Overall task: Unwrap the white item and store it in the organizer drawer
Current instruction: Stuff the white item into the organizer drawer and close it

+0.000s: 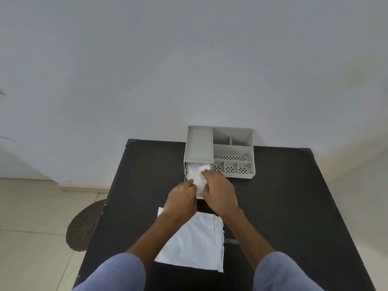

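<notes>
White item (196, 176) lies in the pulled-out drawer (185, 172) of the grey organizer (232, 149) (far side of bench (283, 196)); left hand (182, 199) and right hand (218, 191) each grip its near edges. Wrapper (195, 244) lies nearer.

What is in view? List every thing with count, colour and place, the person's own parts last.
table: one, black, centre, against the wall.
organizer: one, grey, far edge of the table, open compartments on its right side.
organizer drawer: one, grey, pulled out toward the person from the organizer's left side.
white item: one, white, crumpled, lying in the drawer.
wrapper: one, white, flat on the table near the person, between the forearms.
mat: one, brown, on the tiled floor left of the table.
sleeves: two, blue, bottom edge.
hands: two, left hand and right hand, both on the white item at the drawer.
</notes>
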